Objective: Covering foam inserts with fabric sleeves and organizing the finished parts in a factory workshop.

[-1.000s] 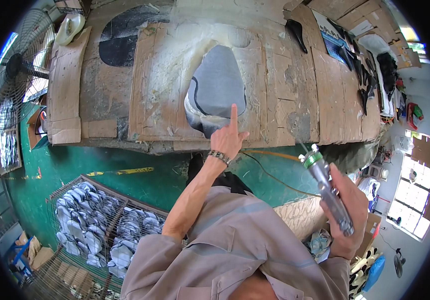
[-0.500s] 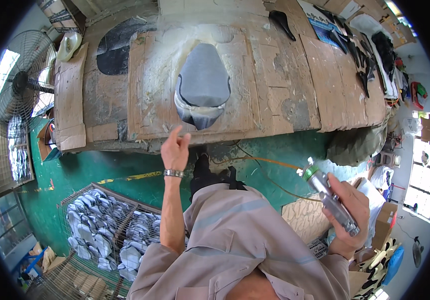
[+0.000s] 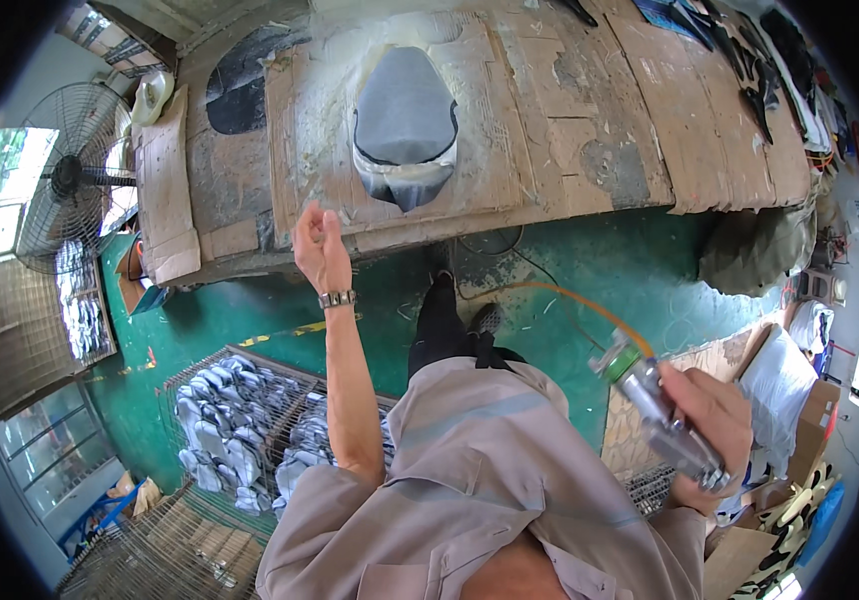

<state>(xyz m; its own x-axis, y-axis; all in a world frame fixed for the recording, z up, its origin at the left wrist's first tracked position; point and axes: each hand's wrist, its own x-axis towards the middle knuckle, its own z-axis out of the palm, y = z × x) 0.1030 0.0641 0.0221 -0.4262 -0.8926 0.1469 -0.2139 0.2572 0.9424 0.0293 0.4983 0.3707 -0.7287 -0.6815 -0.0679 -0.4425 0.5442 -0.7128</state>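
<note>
A grey saddle-shaped pad (image 3: 406,105) lies on the cardboard-covered bench, its narrow end away from me. White and dark grey layers show at its near edge. My left hand (image 3: 322,250), wearing a metal-banded watch or bracelet, hovers by the bench's front edge, left of the pad and apart from it. Its fingers are loosely bent, with nothing visible in them. Off to the right, above the floor, my right hand (image 3: 705,415) is wrapped round a silver spray gun (image 3: 650,395) with a green collar. An orange hose (image 3: 575,300) runs to it.
The workbench (image 3: 575,135) carries pale residue around the pad. Black saddle-shaped parts (image 3: 755,105) lie at its right end. A wire rack (image 3: 295,375) with several grey pads stands on the green floor at left. A large fan (image 3: 68,175) stands beyond the bench's left end.
My left hand has drawn left, away from the pad, and its fingers have curled more. The spray gun stays in my right hand, slightly blurred. The whole view has shifted; the bench sits higher in it.
</note>
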